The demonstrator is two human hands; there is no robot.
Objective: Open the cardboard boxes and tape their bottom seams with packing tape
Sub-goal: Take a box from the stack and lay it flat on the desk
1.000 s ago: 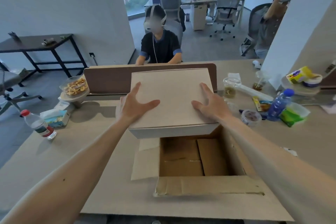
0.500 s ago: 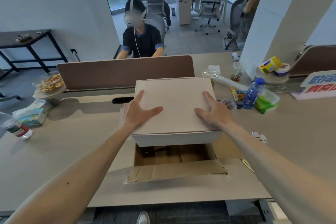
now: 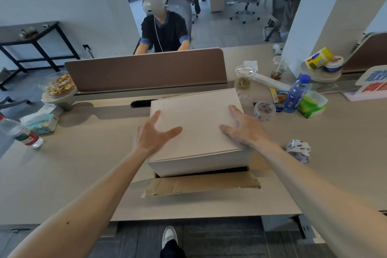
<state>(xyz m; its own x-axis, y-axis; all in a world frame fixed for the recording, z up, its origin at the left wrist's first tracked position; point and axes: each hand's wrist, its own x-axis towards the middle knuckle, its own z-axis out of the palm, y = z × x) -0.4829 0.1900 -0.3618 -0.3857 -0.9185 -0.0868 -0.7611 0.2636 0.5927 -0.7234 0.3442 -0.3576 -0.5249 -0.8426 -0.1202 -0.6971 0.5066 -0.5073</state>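
Observation:
A plain cardboard box (image 3: 196, 115) lies on the beige desk (image 3: 83, 163) in front of me, with a broad blank panel facing up. My left hand (image 3: 152, 136) rests flat on that panel near its left side, fingers spread. My right hand (image 3: 245, 130) presses on the panel's right edge, fingers also apart. Below the panel a dark slit of the opening shows, and a brown flap (image 3: 201, 186) with torn tape lies flat toward me. One clear packing tape roll (image 3: 264, 111) stands right of the box. A second tape roll (image 3: 298, 151) lies by my right forearm.
A brown desk partition (image 3: 146, 69) runs behind the box, with a seated person (image 3: 165, 27) beyond it. On the left are a water bottle (image 3: 21, 132), a tissue pack (image 3: 39, 123) and a snack bowl (image 3: 59, 86). On the right are a blue bottle (image 3: 296, 94), a jar and wrappers.
The box has tipped over under my hands, so its wide open inside has narrowed to a slit. Both hands stay flat on the same panel.

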